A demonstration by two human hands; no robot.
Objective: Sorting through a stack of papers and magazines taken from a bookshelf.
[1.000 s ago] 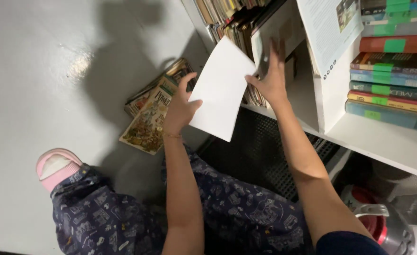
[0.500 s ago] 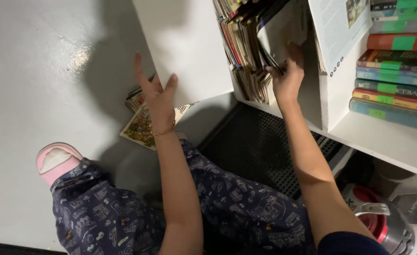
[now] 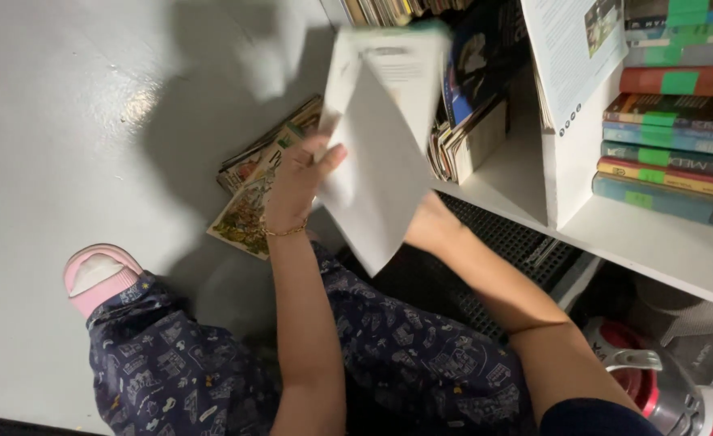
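Head view: left hand (image 3: 296, 182) pinching the near edge of a thin white booklet (image 3: 376, 141), held tilted in the air before the white shelf (image 3: 655, 242), above the floor. Sagging open, possibly slipping onto the stack of picture books (image 3: 251, 190) lying on the floor by the shelf's left end. Right hand hiding behind the booklet; grip impossible to tell. Booklet blurring, cover unreadable; leaning books (image 3: 473, 121) risking toppling.

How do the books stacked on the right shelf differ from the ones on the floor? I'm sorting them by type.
The shelf stack is thick books, lying flat and squared, spines out with green tags. The floor pile is thin illustrated books, fanned out loosely, covers up, beside the left hand. Both lie flat.
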